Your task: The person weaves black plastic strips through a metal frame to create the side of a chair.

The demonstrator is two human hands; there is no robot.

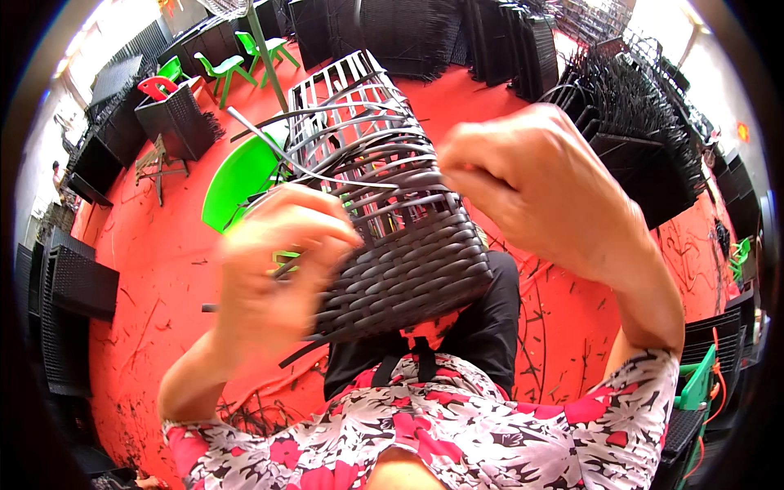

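Note:
A dark woven strip piece (400, 278) rests across my lap, its lower part closely woven and its upper part an open frame (327, 90) of bare slats. Loose grey and black strips (351, 155) cross over that open part. Over the left edge of the weave, my left hand (282, 265) is blurred, with its fingers curled in. My right hand (523, 180) is raised beside the right edge, thumb and fingers closed together. Whatever either hand grips is hidden or too small to name.
A green chair (237, 184) stands just behind the piece on the red floor (163, 269), which is strewn with strip scraps. Black woven panels (384, 37) are stacked at the back, with more bristly stacks (637, 131) at right. Small green chairs (220, 69) stand at far left.

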